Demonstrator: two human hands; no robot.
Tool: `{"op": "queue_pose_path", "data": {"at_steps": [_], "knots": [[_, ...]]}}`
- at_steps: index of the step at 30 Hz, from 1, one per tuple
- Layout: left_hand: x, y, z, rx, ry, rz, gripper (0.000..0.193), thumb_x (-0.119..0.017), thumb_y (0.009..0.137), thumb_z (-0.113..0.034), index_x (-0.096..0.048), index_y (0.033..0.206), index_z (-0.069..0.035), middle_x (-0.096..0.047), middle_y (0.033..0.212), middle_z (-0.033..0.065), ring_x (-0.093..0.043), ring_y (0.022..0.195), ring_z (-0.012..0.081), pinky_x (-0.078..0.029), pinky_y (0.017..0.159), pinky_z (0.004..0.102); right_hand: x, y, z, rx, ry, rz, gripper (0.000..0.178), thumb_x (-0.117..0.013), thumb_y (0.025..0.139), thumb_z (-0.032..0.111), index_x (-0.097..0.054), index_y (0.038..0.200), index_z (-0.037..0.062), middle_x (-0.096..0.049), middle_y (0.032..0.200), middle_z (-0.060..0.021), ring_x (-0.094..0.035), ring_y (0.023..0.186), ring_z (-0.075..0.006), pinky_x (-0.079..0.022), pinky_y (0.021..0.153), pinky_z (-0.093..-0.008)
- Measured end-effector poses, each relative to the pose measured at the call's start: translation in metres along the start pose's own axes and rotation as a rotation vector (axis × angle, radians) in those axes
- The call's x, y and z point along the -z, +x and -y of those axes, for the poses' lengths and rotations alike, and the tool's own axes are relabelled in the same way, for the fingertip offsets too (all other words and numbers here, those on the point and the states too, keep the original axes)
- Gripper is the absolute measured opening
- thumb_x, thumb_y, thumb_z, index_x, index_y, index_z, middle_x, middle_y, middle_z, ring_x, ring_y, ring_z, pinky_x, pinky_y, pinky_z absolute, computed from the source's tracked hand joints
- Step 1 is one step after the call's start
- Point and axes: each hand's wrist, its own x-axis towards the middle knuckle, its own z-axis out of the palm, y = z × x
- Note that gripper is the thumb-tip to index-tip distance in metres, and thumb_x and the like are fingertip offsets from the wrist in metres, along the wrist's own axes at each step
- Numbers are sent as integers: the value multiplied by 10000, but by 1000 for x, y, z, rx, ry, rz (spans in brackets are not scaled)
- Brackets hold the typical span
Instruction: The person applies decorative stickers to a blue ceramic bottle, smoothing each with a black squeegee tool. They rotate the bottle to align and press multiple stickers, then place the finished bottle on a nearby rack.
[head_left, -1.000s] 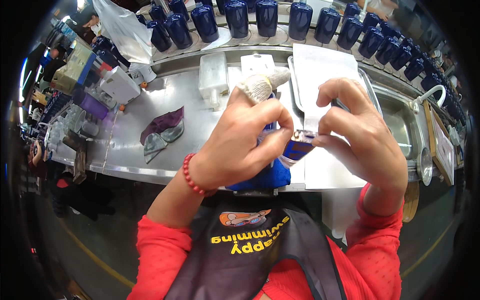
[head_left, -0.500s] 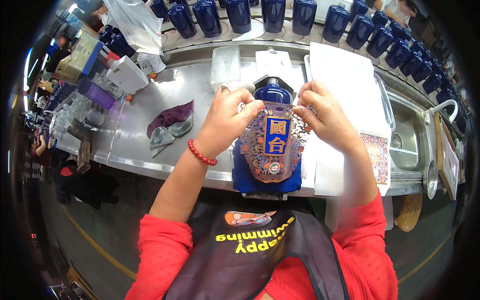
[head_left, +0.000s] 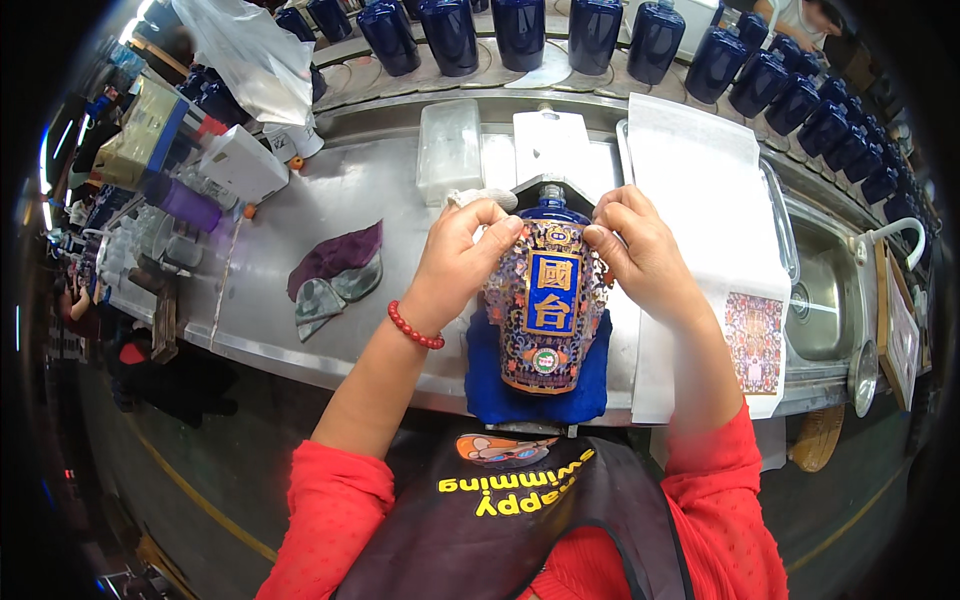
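A dark blue glass bottle (head_left: 553,212) lies on its back on a blue cloth (head_left: 482,385), its neck pointing away from me. Over its front is a patterned label sheet (head_left: 552,345) with a blue and gold panel. My left hand (head_left: 460,250) pinches the sheet's upper left corner between thumb and fingers. At the upper right corner, the thumb and curled fingers of my right hand (head_left: 642,250) are closed on the same sheet. The sheet's side edges hang partly loose at the bottle's flanks.
Right of the bottle, white paper (head_left: 690,200) bears another patterned sheet (head_left: 755,340); beyond is a sink (head_left: 825,290). A purple and green cloth (head_left: 340,270) lies left. A clear plastic tray (head_left: 450,150) sits behind. Blue bottles (head_left: 520,35) line a conveyor at the back.
The label sheet has come down from just above the bottle and now lies against its front. My hands still grip its upper corners. The whole view has shifted slightly.
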Motion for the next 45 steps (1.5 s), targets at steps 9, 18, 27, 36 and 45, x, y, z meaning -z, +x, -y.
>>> {"op": "queue_pose_path", "data": {"at_steps": [9,18,27,36,45], "knots": [[-9,-26,13,-495,507,-294,443,-591,1019,-343,-623,1329,-27,-593,1345,209,-509,1257,341,-349,1099,439,-11,-34,22,67,-162,-230,377,-688,933,148,-622,1275,4,-523,1295,-197,-537,1114,-361,-471,969,-439],[-20,-49,23,-416,413,-32,695,-515,1021,-540,-483,1513,-50,-418,1542,221,-350,1405,376,-204,1188,467,-39,-68,8,-44,39,-109,663,-589,1007,435,-451,1519,37,-386,1501,-218,-518,1168,-323,-467,1020,-434],[-17,-84,0,-403,559,44,995,-562,956,-627,-205,1577,64,-365,1547,304,-329,1448,441,-170,1186,566,-36,-78,6,-41,144,-63,767,-521,1018,531,-310,1596,74,-321,1560,-239,-394,1405,-406,-363,1152,-448],[-26,-119,43,-304,609,106,1149,-634,886,-650,-77,1599,57,-328,1599,265,-365,1459,438,-86,1187,642,-41,-78,13,-3,67,-53,787,-599,975,516,-322,1601,128,-276,1594,-297,-467,1315,-430,-391,1115,-479],[-11,-95,28,-262,278,63,921,-473,988,-652,-250,1599,1,-284,1624,247,-195,1513,439,-119,1221,530,-36,-72,26,-34,-1,-59,740,-631,965,474,-383,1578,141,-265,1593,-313,-537,1217,-401,-455,1045,-472]]}}
